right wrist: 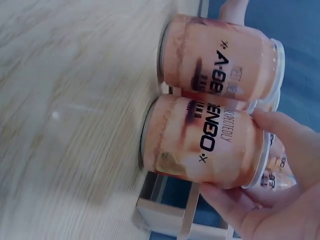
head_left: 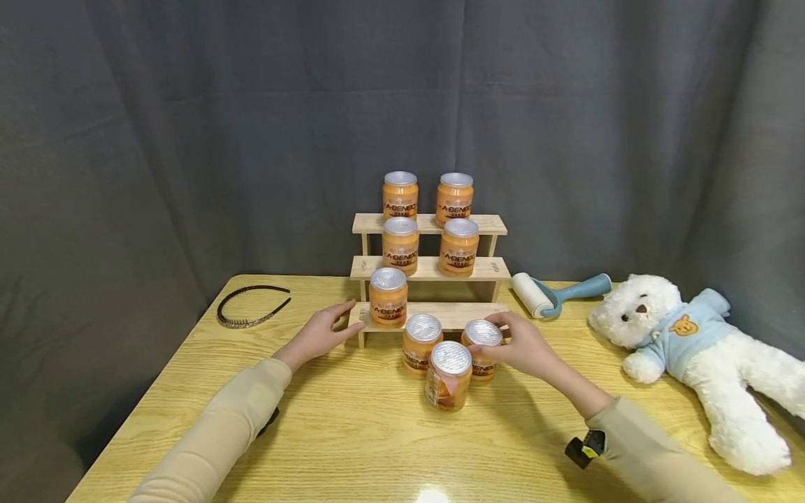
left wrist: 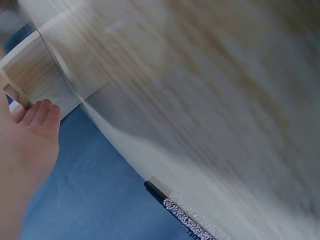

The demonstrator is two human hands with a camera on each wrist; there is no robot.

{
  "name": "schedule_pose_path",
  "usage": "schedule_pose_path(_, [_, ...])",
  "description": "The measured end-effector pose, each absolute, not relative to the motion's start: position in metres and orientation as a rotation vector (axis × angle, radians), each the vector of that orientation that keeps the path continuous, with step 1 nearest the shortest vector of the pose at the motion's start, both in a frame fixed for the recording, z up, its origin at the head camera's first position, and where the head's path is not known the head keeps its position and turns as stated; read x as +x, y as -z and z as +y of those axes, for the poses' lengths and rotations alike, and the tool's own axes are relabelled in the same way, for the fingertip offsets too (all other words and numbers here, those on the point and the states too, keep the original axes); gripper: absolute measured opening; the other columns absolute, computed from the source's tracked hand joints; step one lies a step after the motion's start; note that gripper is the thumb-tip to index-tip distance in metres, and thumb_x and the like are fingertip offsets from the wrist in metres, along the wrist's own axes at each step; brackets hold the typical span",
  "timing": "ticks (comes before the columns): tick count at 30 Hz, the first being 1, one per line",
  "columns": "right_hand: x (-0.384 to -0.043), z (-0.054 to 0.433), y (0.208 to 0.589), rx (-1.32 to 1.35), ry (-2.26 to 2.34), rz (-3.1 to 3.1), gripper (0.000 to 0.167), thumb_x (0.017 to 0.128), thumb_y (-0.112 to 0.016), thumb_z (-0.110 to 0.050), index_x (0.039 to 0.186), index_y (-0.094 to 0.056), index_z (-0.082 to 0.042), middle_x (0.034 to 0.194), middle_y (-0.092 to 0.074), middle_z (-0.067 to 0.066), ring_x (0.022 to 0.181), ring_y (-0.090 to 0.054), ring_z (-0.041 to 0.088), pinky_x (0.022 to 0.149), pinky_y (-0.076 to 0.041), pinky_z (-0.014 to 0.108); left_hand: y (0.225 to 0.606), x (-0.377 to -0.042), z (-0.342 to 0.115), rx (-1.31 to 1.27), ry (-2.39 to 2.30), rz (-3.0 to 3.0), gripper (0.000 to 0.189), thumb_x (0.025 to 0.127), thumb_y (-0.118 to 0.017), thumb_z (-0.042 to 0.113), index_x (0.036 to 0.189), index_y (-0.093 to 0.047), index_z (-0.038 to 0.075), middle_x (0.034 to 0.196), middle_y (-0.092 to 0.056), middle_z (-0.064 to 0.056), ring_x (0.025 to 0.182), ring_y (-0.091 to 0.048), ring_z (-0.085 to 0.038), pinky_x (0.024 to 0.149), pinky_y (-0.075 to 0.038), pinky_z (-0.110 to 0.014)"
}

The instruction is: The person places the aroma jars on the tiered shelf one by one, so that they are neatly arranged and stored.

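Note:
My right hand (head_left: 525, 346) grips an orange can (head_left: 483, 360) with a silver lid, thumb and fingers round its upper part. In the right wrist view, the same can (right wrist: 205, 140) stands on the table beside another one (right wrist: 215, 60). Close to its left in the head view are two more orange cans, one behind (head_left: 420, 349) and one in front (head_left: 448, 384). My left hand (head_left: 321, 332) is at the left end of the wooden rack's lowest step (head_left: 449, 314), fingers extended and apart. An orange can (head_left: 388, 304) stands on that step near the left hand.
Two orange cans stand on the middle step (head_left: 430, 267) and two on the top step (head_left: 428, 225). A black headband (head_left: 251, 321) lies on the left. To the right are a lint roller (head_left: 560, 293) and a white teddy bear (head_left: 698, 349) in a blue top.

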State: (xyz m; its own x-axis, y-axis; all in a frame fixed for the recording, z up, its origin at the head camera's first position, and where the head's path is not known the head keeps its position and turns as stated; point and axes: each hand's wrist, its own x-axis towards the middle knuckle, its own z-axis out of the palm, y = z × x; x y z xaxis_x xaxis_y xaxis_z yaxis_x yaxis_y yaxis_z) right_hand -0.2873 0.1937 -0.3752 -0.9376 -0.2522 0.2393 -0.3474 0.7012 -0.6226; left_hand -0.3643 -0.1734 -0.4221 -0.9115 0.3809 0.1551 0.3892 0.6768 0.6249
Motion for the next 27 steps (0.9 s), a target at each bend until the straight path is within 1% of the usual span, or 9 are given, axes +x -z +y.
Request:
schedule_pose_path(2, [-0.288, 0.198, 0.374, 0.513, -1.051, -2.746, 0.062, 0.076, -0.078, -0.031, 0.122, -0.057, 0.005, 0.115, -0.060, 0.020, 0.094, -0.063, 0.031, 0.072, -0.056, 0.033, 0.422, -0.364, -0.173, -0.661, 1.068, -2.868, 0.073, 0.092, -0.054, 0.049, 0.147, -0.031, 0.006, 0.149, -0.034, -0.015, 0.132, -0.041, -0.035, 0.107, -0.039, -0.045])
schedule_pose_path(7, [-0.291, 0.210, 0.360, 0.525, -1.102, -2.660, 0.061, 0.079, -0.076, -0.023, 0.128, -0.053, 0.006, 0.117, -0.059, 0.022, 0.096, -0.064, 0.034, 0.070, -0.056, 0.029, 0.423, -0.364, -0.173, -0.664, 1.083, -2.867, 0.073, 0.092, -0.055, 0.049, 0.147, -0.032, 0.006, 0.149, -0.034, -0.014, 0.131, -0.041, -0.034, 0.106, -0.040, -0.046])
schedule_pose_path(12, [-0.295, 0.218, 0.330, 0.469, -1.186, -2.635, 0.063, 0.082, -0.073, -0.023, 0.134, -0.048, 0.003, 0.121, -0.058, 0.025, 0.103, -0.062, 0.037, 0.068, -0.054, 0.022, 0.423, -0.365, -0.174, -0.675, 1.087, -2.847, 0.073, 0.092, -0.055, 0.048, 0.146, -0.033, 0.005, 0.149, -0.035, -0.016, 0.131, -0.042, -0.035, 0.106, -0.040, -0.046])
schedule_pose_path(15, [-0.299, 0.221, 0.313, 0.441, -1.197, -2.626, 0.066, 0.083, -0.073, -0.028, 0.137, -0.045, 0.000, 0.125, -0.056, 0.024, 0.107, -0.060, 0.036, 0.068, -0.052, 0.017, 0.422, -0.364, -0.173, -0.677, 1.092, -2.846, 0.073, 0.092, -0.056, 0.047, 0.146, -0.033, 0.005, 0.149, -0.035, -0.016, 0.131, -0.042, -0.035, 0.106, -0.040, -0.046])
schedule_pose_path(19, [-0.308, 0.224, 0.298, 0.411, -1.171, -2.600, 0.069, 0.084, -0.070, -0.033, 0.140, -0.042, -0.003, 0.127, -0.056, 0.022, 0.107, -0.060, 0.032, 0.069, -0.049, 0.012, 0.421, -0.364, -0.173, -0.674, 1.089, -2.850, 0.072, 0.092, -0.056, 0.047, 0.146, -0.033, 0.005, 0.149, -0.034, -0.016, 0.131, -0.042, -0.035, 0.106, -0.040, -0.046])
schedule_pose_path(22, [-0.318, 0.223, 0.291, 0.387, -1.176, -2.583, 0.071, 0.085, -0.068, -0.037, 0.142, -0.040, -0.005, 0.124, -0.057, 0.021, 0.105, -0.060, 0.029, 0.071, -0.050, 0.013, 0.420, -0.363, -0.174, -0.670, 1.081, -2.855, 0.073, 0.092, -0.056, 0.047, 0.146, -0.033, 0.005, 0.149, -0.035, -0.016, 0.131, -0.042, -0.035, 0.106, -0.040, -0.046])
schedule_pose_path(27, [-0.338, 0.223, 0.286, 0.336, -1.196, -2.558, 0.073, 0.085, -0.066, -0.042, 0.144, -0.039, -0.008, 0.127, -0.056, 0.020, 0.108, -0.059, 0.030, 0.074, -0.051, 0.019, 0.422, -0.363, -0.174, -0.676, 1.086, -2.857, 0.074, 0.091, -0.055, 0.049, 0.147, -0.032, 0.005, 0.149, -0.034, -0.016, 0.131, -0.041, -0.035, 0.107, -0.039, -0.046])
